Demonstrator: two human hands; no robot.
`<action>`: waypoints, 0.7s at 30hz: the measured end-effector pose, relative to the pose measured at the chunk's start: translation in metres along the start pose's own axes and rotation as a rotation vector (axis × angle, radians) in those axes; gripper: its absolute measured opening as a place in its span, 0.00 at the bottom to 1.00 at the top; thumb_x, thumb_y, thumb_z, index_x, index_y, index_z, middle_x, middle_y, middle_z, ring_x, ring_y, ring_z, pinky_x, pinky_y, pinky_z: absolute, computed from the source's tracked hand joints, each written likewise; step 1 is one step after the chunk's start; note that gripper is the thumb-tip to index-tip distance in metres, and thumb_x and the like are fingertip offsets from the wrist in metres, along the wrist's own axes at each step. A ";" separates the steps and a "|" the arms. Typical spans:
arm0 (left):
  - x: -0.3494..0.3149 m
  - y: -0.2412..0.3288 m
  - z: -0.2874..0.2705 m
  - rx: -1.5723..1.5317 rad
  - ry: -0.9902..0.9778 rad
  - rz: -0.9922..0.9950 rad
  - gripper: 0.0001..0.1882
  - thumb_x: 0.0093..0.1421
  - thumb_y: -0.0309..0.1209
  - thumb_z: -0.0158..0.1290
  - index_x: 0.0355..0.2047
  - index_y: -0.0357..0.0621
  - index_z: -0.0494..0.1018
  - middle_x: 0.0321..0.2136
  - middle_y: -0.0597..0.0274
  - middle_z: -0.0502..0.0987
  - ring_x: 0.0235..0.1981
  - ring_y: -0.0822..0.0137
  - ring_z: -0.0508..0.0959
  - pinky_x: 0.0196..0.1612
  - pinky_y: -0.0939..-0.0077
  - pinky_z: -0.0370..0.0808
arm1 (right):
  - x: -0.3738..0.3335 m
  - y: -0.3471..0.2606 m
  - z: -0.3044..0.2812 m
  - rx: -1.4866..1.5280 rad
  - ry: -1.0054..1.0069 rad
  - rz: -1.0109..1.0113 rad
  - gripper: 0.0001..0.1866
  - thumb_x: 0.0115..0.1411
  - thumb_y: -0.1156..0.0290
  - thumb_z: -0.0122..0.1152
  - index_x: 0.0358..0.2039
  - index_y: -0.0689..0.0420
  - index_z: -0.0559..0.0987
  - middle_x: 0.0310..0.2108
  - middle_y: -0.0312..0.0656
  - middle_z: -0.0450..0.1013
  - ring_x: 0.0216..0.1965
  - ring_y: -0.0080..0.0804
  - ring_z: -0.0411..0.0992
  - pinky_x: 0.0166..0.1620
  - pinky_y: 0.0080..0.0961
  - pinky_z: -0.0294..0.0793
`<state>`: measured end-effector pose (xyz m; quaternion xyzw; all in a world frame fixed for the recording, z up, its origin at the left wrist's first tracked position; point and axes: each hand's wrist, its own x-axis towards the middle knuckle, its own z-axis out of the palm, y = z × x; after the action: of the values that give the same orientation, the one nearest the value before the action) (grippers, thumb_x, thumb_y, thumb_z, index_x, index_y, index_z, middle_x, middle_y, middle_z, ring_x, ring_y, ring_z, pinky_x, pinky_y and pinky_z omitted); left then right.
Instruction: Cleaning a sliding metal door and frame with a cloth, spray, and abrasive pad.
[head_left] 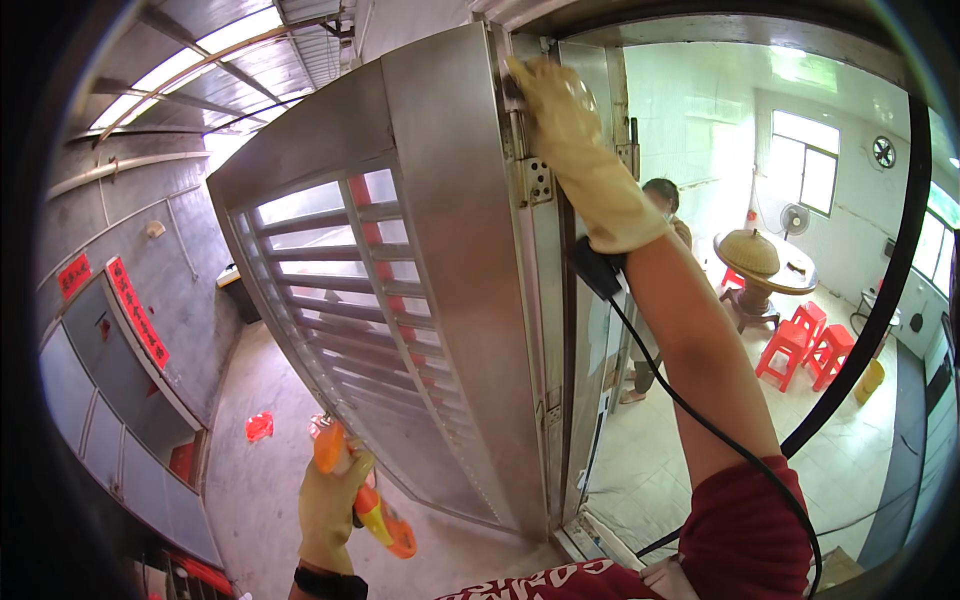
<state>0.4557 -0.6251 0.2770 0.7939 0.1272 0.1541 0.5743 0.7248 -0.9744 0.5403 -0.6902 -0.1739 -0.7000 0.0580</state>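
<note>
Tiled walls [690, 130] are seen beyond an open metal door [445, 270]. Near the door's lower edge, an orange-and-yellow handheld item [378, 520] is gripped by the gloved left hand [328, 508]; above a hinge [538, 180], the gloved right hand [560, 108] is placed, its hold impossible to tell.

Red stools [786, 346] near round table [788, 284]; woven cover [749, 256] atop; fan [794, 219] behind
</note>
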 end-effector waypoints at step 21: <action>-0.004 -0.044 0.014 -0.058 0.135 -0.070 0.22 0.58 0.36 0.61 0.52 0.43 0.77 0.37 0.73 0.78 0.37 0.78 0.75 0.44 0.80 0.71 | -0.030 0.002 0.007 0.171 -0.336 0.364 0.11 0.65 0.70 0.61 0.48 0.44 0.82 0.45 0.45 0.79 0.46 0.41 0.79 0.44 0.37 0.79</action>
<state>0.4564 -0.6248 0.2306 0.7596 0.1887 0.1910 0.5923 0.7331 -0.9789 0.5108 -0.8093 -0.1129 -0.5363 0.2115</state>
